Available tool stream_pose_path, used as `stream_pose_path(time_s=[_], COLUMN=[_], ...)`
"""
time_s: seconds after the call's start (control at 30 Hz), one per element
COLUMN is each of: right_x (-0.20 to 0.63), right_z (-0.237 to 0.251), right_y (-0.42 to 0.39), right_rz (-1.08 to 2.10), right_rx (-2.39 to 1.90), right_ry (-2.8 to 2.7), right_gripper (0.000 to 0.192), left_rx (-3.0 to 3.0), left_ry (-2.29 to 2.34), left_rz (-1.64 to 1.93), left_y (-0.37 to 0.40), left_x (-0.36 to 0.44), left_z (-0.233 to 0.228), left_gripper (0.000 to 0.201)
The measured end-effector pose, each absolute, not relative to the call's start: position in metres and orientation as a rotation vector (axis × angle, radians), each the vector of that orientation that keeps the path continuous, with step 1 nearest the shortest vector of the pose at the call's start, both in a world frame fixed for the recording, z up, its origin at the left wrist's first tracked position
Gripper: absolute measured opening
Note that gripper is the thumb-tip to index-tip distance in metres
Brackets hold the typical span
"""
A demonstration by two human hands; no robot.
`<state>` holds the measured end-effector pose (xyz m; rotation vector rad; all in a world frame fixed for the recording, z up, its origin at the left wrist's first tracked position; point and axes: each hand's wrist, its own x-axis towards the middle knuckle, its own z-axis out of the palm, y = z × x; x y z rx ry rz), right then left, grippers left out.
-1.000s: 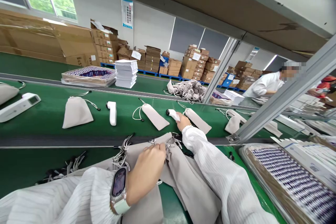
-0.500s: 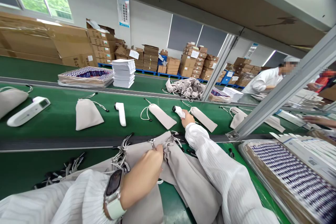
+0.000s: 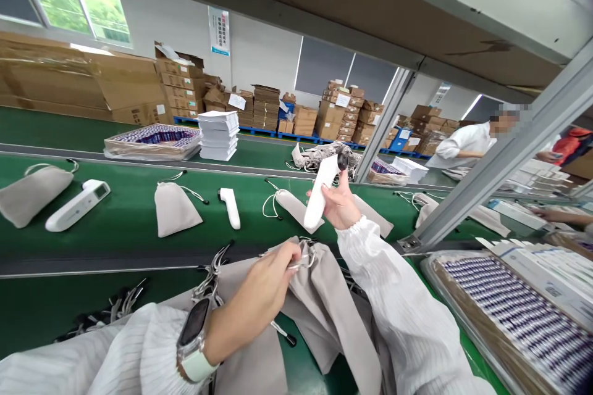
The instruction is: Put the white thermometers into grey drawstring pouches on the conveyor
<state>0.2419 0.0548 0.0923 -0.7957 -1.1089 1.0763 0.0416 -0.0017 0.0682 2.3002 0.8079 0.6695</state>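
At a green belt facing stacked cartons, the left hand pinches a pouch, the right hand grips a thermometer.

Right grip raised, curled; right forearm extended; left grip lower, pinched.

Thermometers: three counted. Pouches on the belt: at least five; pouches bunched nearer: number not determinable. Packed trays: at least three. Paper stacks: two. Wristwatch: one.
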Motion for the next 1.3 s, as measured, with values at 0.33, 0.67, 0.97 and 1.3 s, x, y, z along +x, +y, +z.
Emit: stream_pose_path(time_s=[0.33,0.67,0.97,1.3], right_x=[0.215,0.215,0.210,0.270], right_z=[0.105,0.092,0.090,0.087], right_y=[0.039,0.040,0.037,0.059], right_rz=[1.218,1.448,1.233,0.312], right_rx=[-0.644,-1.078,-1.179,-1.449], right_ry=[-1.181,-1.909,-2.003,-1.357], right_gripper=[0.063,0.041,0.053,0.036], left_rx=[2.337,2.169,1.954,1.516], left_ry=[0.756,0.902,0.956,0.828], left_rz=[0.789,0.997,0.933,0.670], left_y=[0.002,0.013,0.033,0.017], left_x=[0.040,0.036,0.037,0.023], left_z=[0.073,0.079,0.075,0.119], left_gripper=[0.013,0.006,0.013,0.041])
